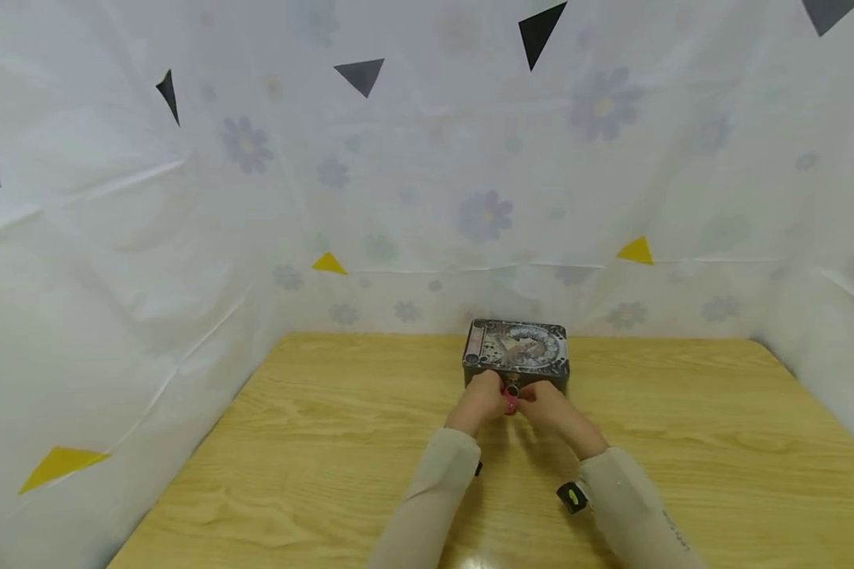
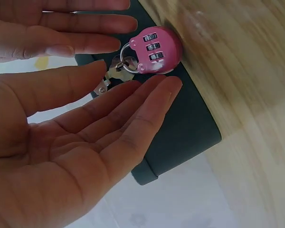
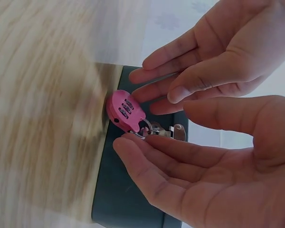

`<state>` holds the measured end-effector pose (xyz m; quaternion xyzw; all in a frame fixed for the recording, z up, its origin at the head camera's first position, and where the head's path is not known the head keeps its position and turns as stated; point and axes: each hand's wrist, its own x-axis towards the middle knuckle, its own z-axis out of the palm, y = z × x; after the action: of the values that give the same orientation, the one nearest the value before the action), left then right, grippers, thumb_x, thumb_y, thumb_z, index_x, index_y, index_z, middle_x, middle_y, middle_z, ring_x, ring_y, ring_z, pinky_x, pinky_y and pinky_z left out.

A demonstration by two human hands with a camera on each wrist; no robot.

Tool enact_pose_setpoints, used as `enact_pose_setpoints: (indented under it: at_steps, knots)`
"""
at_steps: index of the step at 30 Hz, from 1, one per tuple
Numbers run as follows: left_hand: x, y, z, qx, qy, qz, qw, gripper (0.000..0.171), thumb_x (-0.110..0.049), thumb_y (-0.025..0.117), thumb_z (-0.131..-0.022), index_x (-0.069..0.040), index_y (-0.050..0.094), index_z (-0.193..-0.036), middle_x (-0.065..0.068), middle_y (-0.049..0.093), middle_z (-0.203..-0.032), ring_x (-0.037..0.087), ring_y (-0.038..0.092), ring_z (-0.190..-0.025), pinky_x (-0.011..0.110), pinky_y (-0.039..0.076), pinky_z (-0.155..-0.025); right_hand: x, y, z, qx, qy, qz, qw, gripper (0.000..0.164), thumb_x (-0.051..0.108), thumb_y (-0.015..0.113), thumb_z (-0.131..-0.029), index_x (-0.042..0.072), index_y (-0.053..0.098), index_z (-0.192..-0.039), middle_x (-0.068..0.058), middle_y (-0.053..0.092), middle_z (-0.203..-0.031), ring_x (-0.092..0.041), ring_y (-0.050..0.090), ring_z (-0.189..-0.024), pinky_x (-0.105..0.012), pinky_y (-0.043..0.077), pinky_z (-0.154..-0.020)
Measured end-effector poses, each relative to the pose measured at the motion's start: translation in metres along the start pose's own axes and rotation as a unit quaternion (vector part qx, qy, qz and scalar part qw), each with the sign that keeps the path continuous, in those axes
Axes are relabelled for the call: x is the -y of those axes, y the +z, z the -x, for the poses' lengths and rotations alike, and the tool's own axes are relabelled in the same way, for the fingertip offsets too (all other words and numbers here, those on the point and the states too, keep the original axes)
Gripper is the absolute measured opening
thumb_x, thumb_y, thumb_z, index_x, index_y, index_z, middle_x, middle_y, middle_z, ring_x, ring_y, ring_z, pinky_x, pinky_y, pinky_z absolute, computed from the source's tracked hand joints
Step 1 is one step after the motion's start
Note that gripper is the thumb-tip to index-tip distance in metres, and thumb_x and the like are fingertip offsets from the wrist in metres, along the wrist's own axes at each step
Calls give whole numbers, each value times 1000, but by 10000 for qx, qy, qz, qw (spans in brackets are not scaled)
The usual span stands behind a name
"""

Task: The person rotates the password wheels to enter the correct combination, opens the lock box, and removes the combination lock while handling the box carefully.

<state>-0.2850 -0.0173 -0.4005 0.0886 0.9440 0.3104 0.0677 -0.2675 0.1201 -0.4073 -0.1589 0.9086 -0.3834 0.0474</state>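
Observation:
A dark tin box (image 1: 485, 378) with a picture on its lid lies on the table. From the metal clasp (image 3: 179, 132) on its front hangs a pink combination padlock (image 2: 164, 50), its shackle (image 3: 147, 124) through the hasp and its three number dials facing out. My left hand (image 1: 478, 401) is at the padlock's left, fingers loosely extended and thumb apart from them, fingertips right by the lock body. On the other side my right hand (image 1: 551, 407) has its fingers similarly extended, their tips close beside the lock and shackle. Neither hand curls around the padlock.
The wooden table (image 1: 313, 442) runs up to a white flower-patterned sheet (image 1: 413, 174) at the back and sides. Yellow triangles (image 1: 329, 263) and dark ones mark the sheet. A small black device (image 1: 572, 498) sits at my right wrist.

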Motion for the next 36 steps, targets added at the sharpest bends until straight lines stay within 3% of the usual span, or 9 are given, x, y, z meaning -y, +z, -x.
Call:
enact_pose_setpoints:
  at_steps: [9,17,20,27,30,36]
  knots:
    - [1,3,-5,101,-234,-200,9995,27,-9,72,-83,-7,54,-63,2,50,-64,15,43,-55,26,38,-51,-3,5,-3,-90,-73,-268,9996,23,9,55,-94,-10,68,-94,-14,66,-82,-17,53,-64,-31,45,-58]
    - [2,9,-8,226,-267,-81,9994,40,-16,70,-88,-10,44,-58,1,42,-56,14,39,-49,26,34,-47,-4,5,-3,-192,219,-371,9989,22,7,54,-93,-10,68,-96,-12,65,-83,-16,50,-66,-29,42,-59]
    - [3,11,-9,202,-164,-48,9996,44,-10,66,-88,-12,38,-54,-1,33,-51,13,31,-46,25,29,-45,-5,3,-3,-202,300,-413,9985,23,3,53,-92,-14,65,-101,-16,65,-85,-18,51,-67,-31,43,-59]
    - [4,14,-11,-69,83,-45,9999,47,3,60,-82,-14,30,-49,-5,22,-45,10,22,-42,24,23,-41,-3,-3,-1,-136,351,-376,9986,33,2,50,-92,-22,56,-114,-35,59,-111,-32,62,-88,-40,53,-72]
    - [5,17,-10,-113,-10,10,9999,48,2,60,-82,-14,30,-48,-6,20,-44,10,21,-41,24,22,-41,-4,-3,0,-142,360,-370,9986,32,1,50,-91,-22,56,-113,-35,59,-110,-34,62,-90,-42,54,-73]
    - [7,18,-11,-107,-100,316,9994,49,4,58,-81,-15,30,-45,-6,23,-40,10,22,-38,23,21,-39,-9,0,-2,-350,310,-468,9978,29,-1,51,-88,-21,60,-106,-30,64,-98,-27,61,-78,-38,53,-68]
